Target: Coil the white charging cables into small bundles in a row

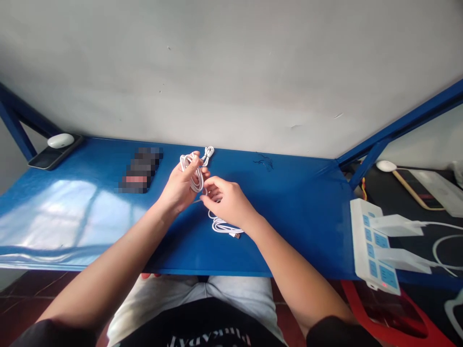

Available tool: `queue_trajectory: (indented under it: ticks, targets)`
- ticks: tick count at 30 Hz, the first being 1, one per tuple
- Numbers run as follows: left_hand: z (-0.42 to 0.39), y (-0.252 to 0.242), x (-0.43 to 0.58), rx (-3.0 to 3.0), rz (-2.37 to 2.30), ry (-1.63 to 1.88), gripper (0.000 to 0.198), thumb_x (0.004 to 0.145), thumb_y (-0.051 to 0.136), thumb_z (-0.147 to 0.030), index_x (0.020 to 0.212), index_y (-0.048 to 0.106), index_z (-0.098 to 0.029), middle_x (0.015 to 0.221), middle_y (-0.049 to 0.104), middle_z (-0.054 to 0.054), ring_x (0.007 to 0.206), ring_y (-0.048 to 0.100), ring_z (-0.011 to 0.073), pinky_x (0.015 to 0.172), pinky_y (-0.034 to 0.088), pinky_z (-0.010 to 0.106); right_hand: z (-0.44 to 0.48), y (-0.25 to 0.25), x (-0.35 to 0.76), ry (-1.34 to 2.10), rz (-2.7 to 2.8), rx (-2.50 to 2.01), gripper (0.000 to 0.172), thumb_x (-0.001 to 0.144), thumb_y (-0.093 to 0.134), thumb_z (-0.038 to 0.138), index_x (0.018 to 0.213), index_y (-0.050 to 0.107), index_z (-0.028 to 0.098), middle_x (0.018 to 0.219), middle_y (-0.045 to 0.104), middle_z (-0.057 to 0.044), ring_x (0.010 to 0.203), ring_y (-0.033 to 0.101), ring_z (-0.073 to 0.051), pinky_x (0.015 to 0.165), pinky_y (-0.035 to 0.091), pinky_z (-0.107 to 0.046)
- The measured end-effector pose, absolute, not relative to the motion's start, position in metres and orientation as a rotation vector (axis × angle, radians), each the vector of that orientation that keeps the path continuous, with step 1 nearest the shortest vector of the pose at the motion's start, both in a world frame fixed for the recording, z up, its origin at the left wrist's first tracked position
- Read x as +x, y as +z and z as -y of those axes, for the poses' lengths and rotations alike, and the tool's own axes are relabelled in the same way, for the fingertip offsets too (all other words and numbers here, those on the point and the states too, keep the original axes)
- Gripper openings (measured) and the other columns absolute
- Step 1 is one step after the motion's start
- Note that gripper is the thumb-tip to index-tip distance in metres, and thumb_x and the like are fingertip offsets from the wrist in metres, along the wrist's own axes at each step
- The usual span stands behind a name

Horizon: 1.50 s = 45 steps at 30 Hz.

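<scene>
My left hand point(183, 185) is closed round a coil of white cable point(195, 173), held above the blue table point(289, 212); the cable's plug end point(209, 153) sticks out past my fingers. My right hand point(227, 202) pinches a strand of the same cable just right of the coil. More loops of white cable point(224, 226) lie on the table below my right wrist, ending in a USB plug point(237, 235).
A blurred dark object point(141, 169) lies left of my hands. A phone point(50, 154) with a white mouse-like thing point(61, 140) sits at the far left corner. A white power strip point(372, 248) with two plugged chargers is at the right edge. Wall behind.
</scene>
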<state>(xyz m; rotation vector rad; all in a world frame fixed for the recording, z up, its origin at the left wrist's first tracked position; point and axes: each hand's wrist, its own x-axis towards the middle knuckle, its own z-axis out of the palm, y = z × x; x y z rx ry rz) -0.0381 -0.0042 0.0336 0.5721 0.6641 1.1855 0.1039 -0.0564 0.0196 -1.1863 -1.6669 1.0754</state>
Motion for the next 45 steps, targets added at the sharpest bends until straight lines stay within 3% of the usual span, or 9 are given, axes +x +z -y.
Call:
queue_trajectory:
  ticks: [10,17,21,26,31,35,40,43,45]
  targets:
    - [-0.005,0.027,-0.043,0.666,-0.766,1.284,0.027,0.089,0.064,-0.023,0.115,0.061,-0.018,0.121,0.073,0.012,0.108,0.073,0.0246,0.103,0.054,0.042,0.045,0.016,0.109,1.166,1.234,-1.307,0.012,0.083,0.067,0.024,0.094,0.068,0.02,0.083,0.075,-0.004,0.071,0.071,-0.017,0.073,0.058,-0.032]
    - [-0.005,0.028,-0.043,0.683,-0.76,1.332,0.029,0.085,0.074,-0.024,0.111,0.062,-0.02,0.101,0.071,0.005,0.08,0.071,0.0163,0.078,0.061,0.033,0.047,0.024,0.106,1.626,0.829,-1.035,0.02,0.073,0.076,0.024,0.091,0.069,0.018,0.077,0.074,-0.001,0.065,0.066,-0.011,0.07,0.056,-0.027]
    - [0.0,0.025,-0.037,0.766,-0.729,1.39,0.029,0.085,0.075,-0.027,0.11,0.06,-0.024,0.091,0.063,-0.001,0.066,0.063,0.0108,0.06,0.056,0.026,0.051,0.019,0.097,1.773,0.833,-0.984,0.02,0.073,0.075,0.023,0.092,0.073,0.017,0.081,0.075,-0.002,0.068,0.068,-0.013,0.074,0.059,-0.03]
    - [0.005,0.023,-0.03,0.805,-0.771,1.486,0.025,0.084,0.069,-0.019,0.105,0.057,-0.026,0.081,0.057,-0.004,0.055,0.051,0.0069,0.049,0.045,0.02,0.06,0.008,0.086,1.147,1.477,-1.111,0.015,0.082,0.071,0.018,0.097,0.076,0.021,0.089,0.076,-0.003,0.08,0.07,-0.017,0.08,0.058,-0.034]
    - [0.005,0.027,-0.033,0.769,-0.793,1.378,0.027,0.084,0.067,-0.021,0.109,0.059,-0.027,0.091,0.064,-0.001,0.058,0.056,0.0085,0.051,0.047,0.021,0.061,0.002,0.085,0.585,1.653,-1.137,0.005,0.087,0.075,0.024,0.087,0.079,0.022,0.094,0.069,-0.006,0.079,0.065,-0.016,0.074,0.056,-0.03]
    - [0.008,0.03,-0.032,0.659,-0.74,1.282,0.035,0.089,0.07,-0.047,0.117,0.058,-0.027,0.1,0.068,0.002,0.069,0.065,0.0126,0.06,0.055,0.025,0.059,0.002,0.085,0.526,1.567,-1.17,0.002,0.082,0.081,0.023,0.083,0.079,0.022,0.089,0.067,-0.004,0.075,0.064,-0.015,0.071,0.055,-0.029]
    - [0.015,0.032,-0.026,0.521,-0.657,1.244,0.068,0.082,0.05,-0.084,0.111,0.061,-0.023,0.091,0.07,0.006,0.071,0.068,0.018,0.059,0.056,0.029,0.058,0.006,0.082,0.563,1.528,-1.217,0.009,0.078,0.083,0.019,0.074,0.075,0.019,0.07,0.064,0.0,0.062,0.058,-0.013,0.061,0.05,-0.026]
    - [0.018,0.032,-0.024,0.493,-0.637,1.237,0.063,0.08,0.061,-0.079,0.107,0.061,-0.021,0.091,0.071,0.006,0.074,0.07,0.0178,0.063,0.057,0.028,0.059,0.008,0.081,0.565,1.515,-1.216,0.012,0.077,0.083,0.019,0.07,0.073,0.019,0.066,0.064,0.001,0.058,0.056,-0.012,0.058,0.047,-0.025]
    - [0.019,0.03,-0.022,0.508,-0.65,1.236,0.048,0.079,0.077,-0.057,0.106,0.06,-0.021,0.092,0.07,0.003,0.074,0.069,0.014,0.065,0.056,0.025,0.059,0.007,0.081,0.549,1.525,-1.231,0.012,0.079,0.079,0.018,0.069,0.072,0.019,0.065,0.064,0.001,0.057,0.055,-0.012,0.057,0.046,-0.025]
